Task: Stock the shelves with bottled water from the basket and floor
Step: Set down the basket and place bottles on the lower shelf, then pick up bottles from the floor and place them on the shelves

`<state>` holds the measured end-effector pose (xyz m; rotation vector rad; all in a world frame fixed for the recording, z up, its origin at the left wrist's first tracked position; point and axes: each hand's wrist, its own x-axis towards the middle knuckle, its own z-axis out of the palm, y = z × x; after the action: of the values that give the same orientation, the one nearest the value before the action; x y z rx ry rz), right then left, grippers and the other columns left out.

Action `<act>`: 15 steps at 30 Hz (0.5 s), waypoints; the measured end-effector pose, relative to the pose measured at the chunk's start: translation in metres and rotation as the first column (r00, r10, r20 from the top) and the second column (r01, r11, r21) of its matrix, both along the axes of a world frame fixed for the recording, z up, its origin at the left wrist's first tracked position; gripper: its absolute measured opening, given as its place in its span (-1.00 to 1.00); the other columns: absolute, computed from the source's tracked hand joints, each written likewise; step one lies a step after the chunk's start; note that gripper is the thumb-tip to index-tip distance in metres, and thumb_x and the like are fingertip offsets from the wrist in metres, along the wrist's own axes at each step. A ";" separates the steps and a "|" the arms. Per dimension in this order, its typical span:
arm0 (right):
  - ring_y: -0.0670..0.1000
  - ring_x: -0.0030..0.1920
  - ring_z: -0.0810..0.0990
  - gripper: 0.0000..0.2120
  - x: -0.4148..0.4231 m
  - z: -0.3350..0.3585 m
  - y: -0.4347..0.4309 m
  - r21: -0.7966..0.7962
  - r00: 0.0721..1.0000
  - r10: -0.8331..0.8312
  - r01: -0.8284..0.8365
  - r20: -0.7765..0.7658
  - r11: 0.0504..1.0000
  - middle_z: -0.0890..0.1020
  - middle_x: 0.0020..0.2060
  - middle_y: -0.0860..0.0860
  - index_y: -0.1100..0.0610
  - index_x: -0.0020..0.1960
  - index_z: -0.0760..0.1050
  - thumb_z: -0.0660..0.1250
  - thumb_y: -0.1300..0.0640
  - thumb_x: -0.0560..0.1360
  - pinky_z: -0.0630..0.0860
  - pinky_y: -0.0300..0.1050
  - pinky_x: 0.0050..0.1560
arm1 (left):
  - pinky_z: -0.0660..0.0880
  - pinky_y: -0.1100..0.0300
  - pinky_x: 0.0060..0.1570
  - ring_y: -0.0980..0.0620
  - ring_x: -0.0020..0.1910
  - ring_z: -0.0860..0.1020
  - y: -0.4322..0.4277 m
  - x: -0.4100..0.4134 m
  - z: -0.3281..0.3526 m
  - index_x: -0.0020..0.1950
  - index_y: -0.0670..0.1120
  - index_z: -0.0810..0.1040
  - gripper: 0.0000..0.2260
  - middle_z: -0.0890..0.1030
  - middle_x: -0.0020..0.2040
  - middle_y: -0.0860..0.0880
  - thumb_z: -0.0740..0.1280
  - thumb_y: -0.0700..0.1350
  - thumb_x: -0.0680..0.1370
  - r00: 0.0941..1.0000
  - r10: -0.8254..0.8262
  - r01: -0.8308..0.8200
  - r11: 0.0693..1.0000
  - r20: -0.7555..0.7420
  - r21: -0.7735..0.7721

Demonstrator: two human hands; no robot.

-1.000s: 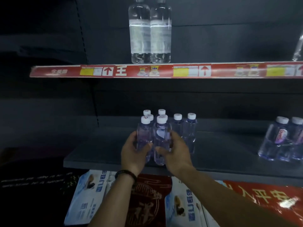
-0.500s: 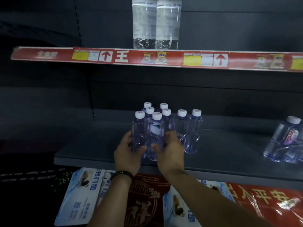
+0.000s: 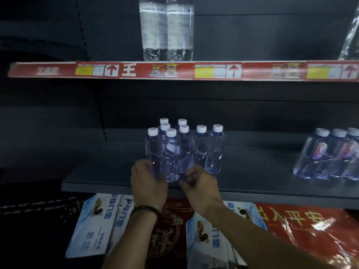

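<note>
Your eight small white-capped water bottles (image 3: pixel 184 150) stand upright in a tight cluster on the grey shelf (image 3: pixel 252 171), toward its left half and close to its front edge. The front-left bottle (image 3: pixel 154 150) and its neighbour (image 3: pixel 171 158) are the nearest to that edge.

Your left hand (image 3: pixel 148 183) sits at the shelf's front edge with its back toward you. Its fingers curl against the lower left side of the front-left bottle, but their tips are hidden, so you cannot tell whether they clasp it or only touch it. Your right hand (image 3: pixel 202 188) hovers over the same edge, its fingers (image 3: pixel 189 176) loosely curled and holding nothing, just short of the base of the neighbour bottle; it is blurred.

A dark wristband (image 3: pixel 145 209) circles your left wrist. More bottles (image 3: pixel 330 158) stand at the shelf's right end, well apart from the cluster. Above the shelf, two tall bottles (image 3: pixel 167 30) stand behind a red price strip (image 3: pixel 174 70). Below the shelf lie blue-and-white cartons (image 3: pixel 95 224).
</note>
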<state>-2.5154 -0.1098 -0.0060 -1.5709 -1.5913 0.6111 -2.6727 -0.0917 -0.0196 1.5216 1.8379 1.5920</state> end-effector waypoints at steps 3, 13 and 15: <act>-0.12 -0.24 0.57 -0.89 0.039 0.009 -0.031 -0.053 0.994 0.076 -0.071 0.085 0.996 0.64 -0.20 -0.04 -0.01 0.03 0.53 0.47 0.10 0.59 0.57 -0.24 -0.17 | 0.55 0.16 -0.12 0.07 -0.07 0.60 -0.023 0.018 0.020 0.04 0.14 0.41 -0.78 0.57 -0.02 0.07 0.45 -0.07 0.60 0.966 -0.218 0.205 0.974 -0.136 -0.100; -0.08 -0.21 0.63 -0.92 0.235 -0.021 -0.207 -0.312 0.907 -0.008 0.153 0.422 0.938 0.71 -0.19 -0.08 -0.04 -0.09 0.62 0.51 0.03 0.53 0.39 -0.41 -0.30 | 0.60 0.19 0.02 0.18 -0.05 0.64 -0.186 0.133 -0.007 0.03 0.06 0.66 -0.92 0.71 -0.02 0.10 0.45 0.03 0.59 0.632 -0.719 0.535 0.674 -0.287 -0.509; 0.05 -0.08 0.66 -0.81 0.264 -0.045 -0.241 -0.394 0.884 -0.064 0.270 0.463 0.878 0.72 -0.03 0.03 0.00 0.06 0.61 0.45 -0.07 0.52 0.52 -0.18 -0.15 | 0.59 0.20 0.09 0.16 0.05 0.65 -0.219 0.154 -0.031 0.06 0.05 0.66 -0.89 0.70 0.03 0.11 0.47 0.05 0.59 0.591 -0.773 0.547 0.594 -0.231 -0.590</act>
<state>-2.2515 -0.3510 -0.0506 -2.3074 -1.6765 0.5809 -2.5186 -0.3103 -0.0509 2.1106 1.3448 0.3846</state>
